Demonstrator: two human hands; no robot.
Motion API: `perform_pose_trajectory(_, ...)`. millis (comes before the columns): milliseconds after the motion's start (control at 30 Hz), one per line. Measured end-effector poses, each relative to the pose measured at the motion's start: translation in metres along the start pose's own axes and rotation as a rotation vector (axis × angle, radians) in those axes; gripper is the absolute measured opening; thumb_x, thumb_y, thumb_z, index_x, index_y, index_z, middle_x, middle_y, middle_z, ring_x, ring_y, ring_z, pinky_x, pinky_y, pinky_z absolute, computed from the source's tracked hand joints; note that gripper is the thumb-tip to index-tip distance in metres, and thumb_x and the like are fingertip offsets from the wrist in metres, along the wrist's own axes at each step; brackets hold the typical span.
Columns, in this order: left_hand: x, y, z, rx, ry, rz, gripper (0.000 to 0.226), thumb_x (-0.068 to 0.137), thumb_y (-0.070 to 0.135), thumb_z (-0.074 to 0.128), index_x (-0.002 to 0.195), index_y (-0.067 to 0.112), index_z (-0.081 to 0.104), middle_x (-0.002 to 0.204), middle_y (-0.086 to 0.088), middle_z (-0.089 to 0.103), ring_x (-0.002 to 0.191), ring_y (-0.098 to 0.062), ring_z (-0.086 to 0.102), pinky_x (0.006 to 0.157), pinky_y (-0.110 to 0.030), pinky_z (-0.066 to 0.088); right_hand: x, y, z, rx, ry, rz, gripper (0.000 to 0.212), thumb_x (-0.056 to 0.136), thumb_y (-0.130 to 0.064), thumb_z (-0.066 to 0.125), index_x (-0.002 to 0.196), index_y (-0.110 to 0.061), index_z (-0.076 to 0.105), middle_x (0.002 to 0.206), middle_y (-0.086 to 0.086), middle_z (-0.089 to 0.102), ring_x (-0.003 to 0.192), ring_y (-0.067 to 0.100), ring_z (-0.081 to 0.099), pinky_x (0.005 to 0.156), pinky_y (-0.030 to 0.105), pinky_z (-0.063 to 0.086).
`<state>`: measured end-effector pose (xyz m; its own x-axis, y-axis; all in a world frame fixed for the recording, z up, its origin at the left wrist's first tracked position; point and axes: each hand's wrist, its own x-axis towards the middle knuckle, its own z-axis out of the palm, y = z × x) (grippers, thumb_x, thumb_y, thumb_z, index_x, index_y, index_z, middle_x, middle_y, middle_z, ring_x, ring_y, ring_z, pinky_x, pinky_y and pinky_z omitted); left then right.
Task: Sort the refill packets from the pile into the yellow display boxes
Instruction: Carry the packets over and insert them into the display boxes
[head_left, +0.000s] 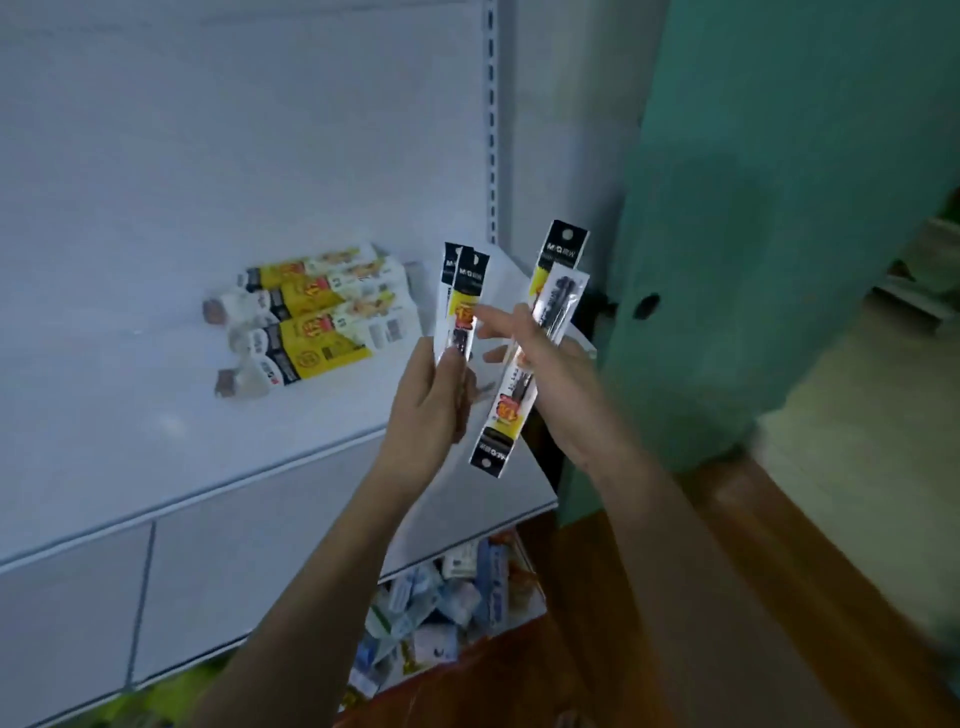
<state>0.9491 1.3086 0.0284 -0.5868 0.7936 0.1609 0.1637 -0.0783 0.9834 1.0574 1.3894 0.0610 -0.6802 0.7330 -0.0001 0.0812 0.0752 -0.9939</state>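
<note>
My left hand (434, 400) pinches two upright refill packets (462, 304) between thumb and fingers. My right hand (540, 374) clasps three more packets (524, 364), one inverted, its index finger extended toward the left pair. On the white shelf (156, 415), four yellow display boxes (317, 312) lie flat, apparently closed. No packet appears boxed yet; I judge sorting barely begun.

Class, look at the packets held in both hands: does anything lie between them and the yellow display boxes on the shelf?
Nothing visible does. The left hand and right hand hold refill packets above the shelf; bare shelf separates them from the yellow display boxes.
</note>
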Motion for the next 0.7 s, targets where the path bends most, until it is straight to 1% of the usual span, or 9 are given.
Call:
perform_pose_trajectory(100, 0.006, 0.009, -0.01, 0.121, 0.091, 0.028, 0.029, 0.108, 0.032, 0.036, 0.104, 0.007, 0.05, 0.077, -0.012, 0.054, 0.059, -0.023, 0.049, 0.054, -0.034, 0.042, 0.022, -0.01, 0.01, 0.086, -0.141, -0.012, 0.038, 0.093, -0.073, 0.038, 0.124, -0.063, 0.057, 0.136, -0.017, 0.057, 0.122, 0.006, 0.057, 0.106, 0.04, 0.047)
perform_pose_trajectory(167, 0.001, 0.015, -0.014, 0.085, 0.089, 0.023, 0.024, 0.108, 0.032, 0.035, 0.117, 0.018, 0.053, 0.09, -0.022, 0.061, 0.067, -0.037, 0.058, 0.058, -0.047, 0.052, 0.031, -0.013, 0.019, 0.108, -0.229, -0.01, 0.033, 0.098, -0.066, 0.034, 0.127, -0.068, 0.05, 0.136, -0.019, 0.053, 0.125, 0.004, 0.052, 0.101, 0.033, 0.048)
perform_pose_trajectory(233, -0.006, 0.02, -0.015, -0.021, 0.095, -0.024, 0.022, 0.108, 0.028, 0.034, 0.123, 0.026, 0.05, 0.09, -0.009, 0.069, 0.071, -0.032, 0.069, 0.06, -0.042, 0.058, 0.037, -0.014, 0.029, 0.188, -0.309, 0.008, 0.029, 0.102, -0.057, 0.035, 0.108, -0.067, 0.062, 0.122, -0.022, 0.063, 0.118, 0.002, 0.059, 0.103, 0.035, 0.049)
perform_pose_trajectory(267, -0.009, 0.021, -0.016, -0.041, 0.106, -0.045, 0.022, 0.109, 0.028, 0.033, 0.124, 0.027, 0.049, 0.084, -0.001, 0.07, 0.067, -0.027, 0.069, 0.057, -0.037, 0.057, 0.04, -0.013, 0.034, 0.22, -0.336, 0.033, 0.032, 0.103, -0.054, 0.036, 0.104, -0.059, 0.067, 0.116, -0.02, 0.069, 0.113, 0.004, 0.064, 0.103, 0.04, 0.05)
perform_pose_trajectory(367, -0.011, 0.019, -0.022, -0.024, 0.158, -0.062, 0.028, 0.109, 0.034, 0.03, 0.131, 0.028, 0.045, 0.076, -0.005, 0.063, 0.056, -0.027, 0.061, 0.048, -0.035, 0.052, 0.051, -0.009, 0.052, 0.212, -0.43, 0.068, 0.047, 0.104, -0.053, 0.033, 0.12, -0.028, 0.069, 0.113, -0.011, 0.074, 0.107, 0.004, 0.068, 0.102, 0.042, 0.051)
perform_pose_trajectory(467, -0.007, 0.019, -0.039, -0.016, 0.21, -0.05, 0.026, 0.107, 0.035, 0.032, 0.124, 0.024, 0.049, 0.085, -0.007, 0.06, 0.058, -0.017, 0.059, 0.049, -0.03, 0.052, 0.064, -0.007, 0.071, 0.186, -0.53, 0.091, 0.049, 0.101, -0.056, 0.037, 0.119, -0.022, 0.069, 0.111, -0.007, 0.075, 0.106, 0.008, 0.069, 0.099, 0.041, 0.053)
perform_pose_trajectory(567, -0.002, 0.021, -0.062, 0.031, 0.155, -0.033, 0.033, 0.099, 0.038, 0.047, 0.121, 0.013, 0.046, 0.072, -0.002, 0.057, 0.05, -0.016, 0.054, 0.045, -0.026, 0.045, 0.076, -0.012, 0.088, 0.141, -0.573, 0.069, 0.049, 0.102, -0.05, 0.046, 0.104, -0.005, 0.065, 0.079, -0.005, 0.07, 0.08, 0.018, 0.07, 0.075, 0.038, 0.058)
perform_pose_trajectory(600, 0.0, 0.022, -0.072, 0.048, 0.121, -0.019, 0.031, 0.097, 0.035, 0.052, 0.119, 0.013, 0.047, 0.066, 0.003, 0.057, 0.047, -0.015, 0.052, 0.044, -0.024, 0.043, 0.08, -0.015, 0.094, 0.142, -0.584, 0.047, 0.041, 0.102, -0.045, 0.051, 0.099, -0.006, 0.064, 0.075, -0.003, 0.069, 0.078, 0.021, 0.07, 0.074, 0.039, 0.057)
perform_pose_trajectory(700, 0.006, 0.022, -0.105, 0.137, 0.019, -0.019, 0.024, 0.092, 0.011, 0.067, 0.11, 0.021, 0.053, 0.064, 0.014, 0.061, 0.052, -0.005, 0.055, 0.051, -0.017, 0.045, 0.092, -0.027, 0.112, 0.221, -0.583, 0.003, 0.017, 0.095, -0.03, 0.066, 0.106, -0.019, 0.069, 0.097, 0.002, 0.076, 0.101, 0.024, 0.071, 0.088, 0.047, 0.056)
